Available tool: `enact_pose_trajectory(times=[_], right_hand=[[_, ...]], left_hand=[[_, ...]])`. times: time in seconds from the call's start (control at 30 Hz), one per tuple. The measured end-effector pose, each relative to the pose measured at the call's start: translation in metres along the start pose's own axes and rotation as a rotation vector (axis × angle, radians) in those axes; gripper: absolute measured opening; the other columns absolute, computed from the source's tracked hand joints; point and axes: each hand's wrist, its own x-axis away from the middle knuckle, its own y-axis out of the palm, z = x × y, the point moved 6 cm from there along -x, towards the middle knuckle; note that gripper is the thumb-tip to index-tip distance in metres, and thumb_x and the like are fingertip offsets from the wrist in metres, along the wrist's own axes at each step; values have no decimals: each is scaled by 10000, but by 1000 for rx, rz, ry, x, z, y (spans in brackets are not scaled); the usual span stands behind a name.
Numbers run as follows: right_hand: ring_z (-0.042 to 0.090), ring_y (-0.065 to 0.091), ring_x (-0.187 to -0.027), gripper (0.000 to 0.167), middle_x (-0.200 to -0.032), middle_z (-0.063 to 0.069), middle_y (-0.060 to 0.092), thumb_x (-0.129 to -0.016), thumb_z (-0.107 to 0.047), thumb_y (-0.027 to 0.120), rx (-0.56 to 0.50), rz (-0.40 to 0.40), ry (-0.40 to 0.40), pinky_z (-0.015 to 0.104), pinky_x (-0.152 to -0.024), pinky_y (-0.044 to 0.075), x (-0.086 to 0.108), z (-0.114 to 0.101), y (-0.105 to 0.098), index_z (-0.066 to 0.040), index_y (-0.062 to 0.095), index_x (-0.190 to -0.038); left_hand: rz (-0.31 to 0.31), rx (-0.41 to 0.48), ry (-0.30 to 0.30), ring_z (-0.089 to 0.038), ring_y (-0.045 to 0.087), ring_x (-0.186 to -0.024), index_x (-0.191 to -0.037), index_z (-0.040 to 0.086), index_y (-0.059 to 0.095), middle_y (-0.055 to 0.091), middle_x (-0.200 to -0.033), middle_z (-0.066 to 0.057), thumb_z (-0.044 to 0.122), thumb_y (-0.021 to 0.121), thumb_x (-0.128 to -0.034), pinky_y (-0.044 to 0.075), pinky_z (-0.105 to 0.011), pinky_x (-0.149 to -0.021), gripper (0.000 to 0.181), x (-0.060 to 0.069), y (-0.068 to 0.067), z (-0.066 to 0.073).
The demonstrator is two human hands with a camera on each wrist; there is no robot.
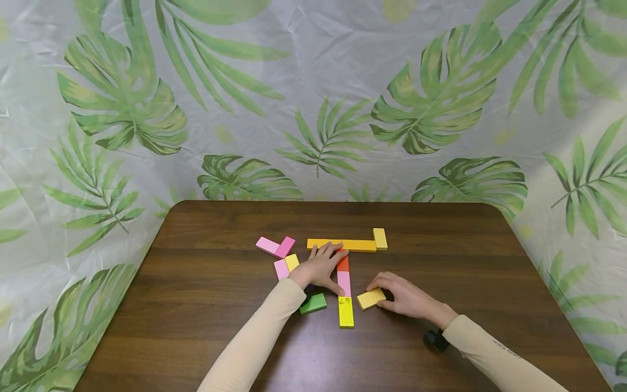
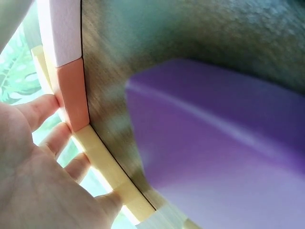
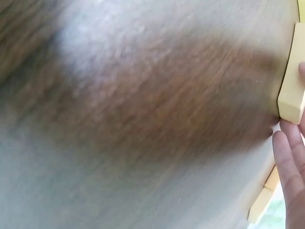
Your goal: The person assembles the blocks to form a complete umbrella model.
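On the worktop (image 1: 171,316), the pale pink block (image 1: 266,245) and the magenta block (image 1: 285,247) lie flat, touching at an angle. Nearer the person, the rose block (image 1: 281,268) and the yellow block (image 1: 292,262) lie side by side; the left arm partly covers them. The green block (image 1: 314,304) lies beside the left wrist, apart from the joined blocks. A purple block (image 2: 209,138) fills the foreground of the left wrist view; the arm probably hides it from above.

The left hand (image 1: 319,269) is spread and clamps nothing. Its fingertips touch the red block (image 1: 344,263) and the orange row (image 1: 359,246) where they meet; this contact probably steadies the joint and prevents slip. The red block butts against the row near mid-length. Below it, the light pink block (image 1: 344,283) and the bright yellow block (image 1: 345,314) follow end to end, forming a straight stem. The left thumb lies at the junction of these two.

Right of the stem, the tan block (image 1: 370,299) lies tilted off the stem's line, near the bright yellow block but apart from it. The cream block (image 1: 380,238) sits crosswise at the row's right end.

The right hand (image 1: 404,295), well apart from the left, pinches the tan block between thumb and fingers, a hold that appears to suit turning or sliding it.
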Motion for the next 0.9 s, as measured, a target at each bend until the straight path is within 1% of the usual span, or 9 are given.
enact_pose_trajectory(times=[0.03,0.17,0.37,0.6,0.7,0.9], right_hand=[[140,532,-1005,274,-1081,-60,587,-838,-139,741,2,5,5,396,-874,479,0,1,-1,-140,664,-1101],[133,535,-975,266,-1065,-52,590,-845,-160,739,7,20,24,379,-850,487,1,6,-3,-134,664,-1099],[160,541,-951,245,-1046,-32,590,-852,-136,728,23,55,28,390,-821,490,1,10,-10,-110,663,-1087],[163,550,-949,265,-1043,-22,608,-832,-119,745,32,127,50,403,-830,498,-2,18,-21,-104,666,-1084],[155,547,-932,269,-1041,-18,610,-831,-124,748,35,144,67,405,-826,499,-4,22,-24,-105,663,-1085],[170,550,-928,277,-1061,12,608,-839,-113,740,46,176,73,415,-828,489,-9,30,-30,-85,655,-1101]], left_hand=[[-9,5,-7,-283,66,-1445,-1534,178,224,109,-1586,-33,550,756,-732,19,-510,-1133,1032,1,-1,1],[-7,9,-5,-286,69,-1444,-1532,174,232,114,-1585,-36,545,759,-733,22,-512,-1133,1027,2,-1,1],[-10,17,-5,-282,57,-1446,-1535,176,222,100,-1589,-30,545,759,-733,8,-505,-1134,1033,2,-2,1],[-8,16,-7,-280,53,-1447,-1534,180,223,96,-1588,-28,547,760,-729,8,-508,-1133,1035,1,-2,1],[-8,8,-6,-280,54,-1446,-1534,182,218,92,-1588,-27,551,757,-730,12,-509,-1133,1036,1,-1,0],[-11,-3,-5,-283,49,-1446,-1537,183,208,90,-1588,-34,554,754,-730,12,-516,-1131,1043,1,-1,0]])
